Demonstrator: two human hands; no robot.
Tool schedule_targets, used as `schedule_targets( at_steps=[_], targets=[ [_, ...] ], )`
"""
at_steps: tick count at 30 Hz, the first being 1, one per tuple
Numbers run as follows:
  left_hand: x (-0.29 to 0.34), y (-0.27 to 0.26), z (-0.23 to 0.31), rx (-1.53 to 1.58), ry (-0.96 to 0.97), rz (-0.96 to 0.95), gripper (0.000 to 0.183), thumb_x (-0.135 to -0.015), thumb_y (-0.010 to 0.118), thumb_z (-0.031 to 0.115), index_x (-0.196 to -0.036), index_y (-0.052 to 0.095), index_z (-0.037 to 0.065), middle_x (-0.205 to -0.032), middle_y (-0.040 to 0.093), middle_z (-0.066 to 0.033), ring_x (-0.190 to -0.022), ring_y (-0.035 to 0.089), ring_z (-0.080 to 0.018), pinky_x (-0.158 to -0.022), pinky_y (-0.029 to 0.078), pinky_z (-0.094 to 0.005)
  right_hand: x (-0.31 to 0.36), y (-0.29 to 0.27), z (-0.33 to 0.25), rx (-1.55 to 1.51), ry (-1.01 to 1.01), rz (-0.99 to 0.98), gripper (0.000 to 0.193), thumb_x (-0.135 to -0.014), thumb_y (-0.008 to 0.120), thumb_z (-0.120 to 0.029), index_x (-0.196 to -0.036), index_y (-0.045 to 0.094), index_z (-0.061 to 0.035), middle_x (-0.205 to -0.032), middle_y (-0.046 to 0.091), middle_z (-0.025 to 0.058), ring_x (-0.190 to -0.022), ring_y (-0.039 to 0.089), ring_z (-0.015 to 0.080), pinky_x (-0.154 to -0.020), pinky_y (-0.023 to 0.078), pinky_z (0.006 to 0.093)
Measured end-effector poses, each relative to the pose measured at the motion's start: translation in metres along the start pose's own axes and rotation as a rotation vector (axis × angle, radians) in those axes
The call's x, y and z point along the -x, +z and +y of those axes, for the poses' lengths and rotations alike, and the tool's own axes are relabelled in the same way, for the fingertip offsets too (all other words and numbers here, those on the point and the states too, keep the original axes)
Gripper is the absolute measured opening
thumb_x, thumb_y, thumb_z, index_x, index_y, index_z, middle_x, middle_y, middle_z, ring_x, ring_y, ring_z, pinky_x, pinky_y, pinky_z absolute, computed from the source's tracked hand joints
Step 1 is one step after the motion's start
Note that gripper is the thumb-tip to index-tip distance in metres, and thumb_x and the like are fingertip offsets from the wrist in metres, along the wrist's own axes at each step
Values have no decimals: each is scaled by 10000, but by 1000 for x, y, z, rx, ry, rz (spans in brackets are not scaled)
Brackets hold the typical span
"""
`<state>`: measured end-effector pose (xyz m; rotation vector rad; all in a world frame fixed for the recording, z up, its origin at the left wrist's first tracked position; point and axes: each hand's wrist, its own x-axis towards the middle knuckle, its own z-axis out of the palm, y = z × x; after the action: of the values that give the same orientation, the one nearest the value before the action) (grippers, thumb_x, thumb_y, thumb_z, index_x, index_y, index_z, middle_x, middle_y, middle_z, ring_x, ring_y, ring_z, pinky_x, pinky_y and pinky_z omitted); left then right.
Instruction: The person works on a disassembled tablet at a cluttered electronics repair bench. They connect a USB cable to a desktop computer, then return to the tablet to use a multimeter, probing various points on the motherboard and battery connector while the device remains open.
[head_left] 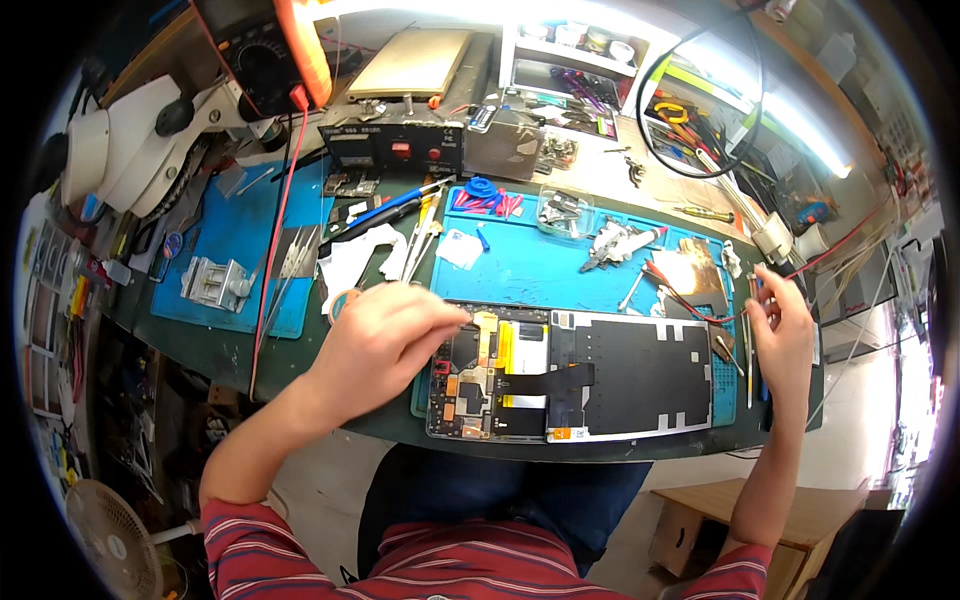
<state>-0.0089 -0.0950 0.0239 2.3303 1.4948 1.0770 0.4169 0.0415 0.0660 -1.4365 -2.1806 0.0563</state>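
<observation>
Observed at the near centre of the dark green surface [220,360]: opened black rectangular tablet-like device [470,405], laid flat, partly on a bright blue rectangular work mat [540,270]. Exposed on its left half: circuit board and yellow strip [505,350]. Placed on its right half: flat black panel with white edging [640,375]. Bridging the halves: broad flat black ribbon cable [570,379]

Held over the far left part of the device: bare left hand [385,338], thumb and forefinger close together near the board's far edge. Cannot tell of any small part between the fingertips

Raised at the right end of the surface, well apart from the device: bare right hand [783,325], fingers bent, beside a slim upright-looking tool [750,350]. Cannot tell of any grip on it

Noted on the far part of the mat: clear plastic box of small metal parts [566,232], pink strips [502,207]. To the left: crumpled white tissue [362,258], silver metal clamp fixture [212,284]. At far left: white microscope [135,150], black-and-orange multimeter [255,60]
</observation>
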Motion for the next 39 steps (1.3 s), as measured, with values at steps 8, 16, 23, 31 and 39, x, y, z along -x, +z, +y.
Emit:
schedule_targets(
  at_steps=[8, 16, 23, 31, 39],
  targets=[
    [37, 4, 12, -62, 85, 86, 283, -827, 785, 34, -1103, 727, 61, -960, 709, -34, -852, 666, -237, -728, 479, -358, 17, 11, 33, 109, 36, 37, 264, -973, 667, -58, -1230, 686, 2, -1006, 701, 105, -840, 666, 180, -760, 531, 301],
    [90, 2, 35, 21, 394, 207, 137, -875, 780, 114, -1008, 751, 90, -858, 708, -32, -757, 681, -174, -649, 506, -312, 79, -6, -45, -140, -20, 153, 149, -989, 624, -58, -1042, 751, -4, -803, 695, 100, -653, 599, 150, -616, 472, 289],
    [296, 132, -5, 621, -1170, 655, 438, -1022, 643, 131, -1370, 399, 24, -997, 565, -77, -825, 604, -144, -705, 534, -295, 178, 53, -106, -434, -323, -247, 79, -905, 739, -146, -926, 783, -83, -598, 549, 41, -509, 538, 202, -502, 389, 344],
    [275, 63, -59, 128, -920, 686, 277, -1006, 673, 167, -1211, 595, -2, -1163, 585, -118, -936, 604, -191, -743, 519, -310, 203, 132, -202, -818, -216, -504, 127, -919, 741, -142, -988, 767, -38, -736, 677, 102, -648, 679, 261, -605, 536, 357],
    [225, -22, 83, 774, -821, 367, 110, -968, 680, 29, -1061, 632, -4, -900, 708, -121, -823, 727, -229, -756, 604, -313, 213, 200, -259, -973, -480, -616, 650, -928, 731, -366, -1448, 526, -35, -1391, 581, 224, -1305, 538, 410, -1084, 455, 453]
  ],
)
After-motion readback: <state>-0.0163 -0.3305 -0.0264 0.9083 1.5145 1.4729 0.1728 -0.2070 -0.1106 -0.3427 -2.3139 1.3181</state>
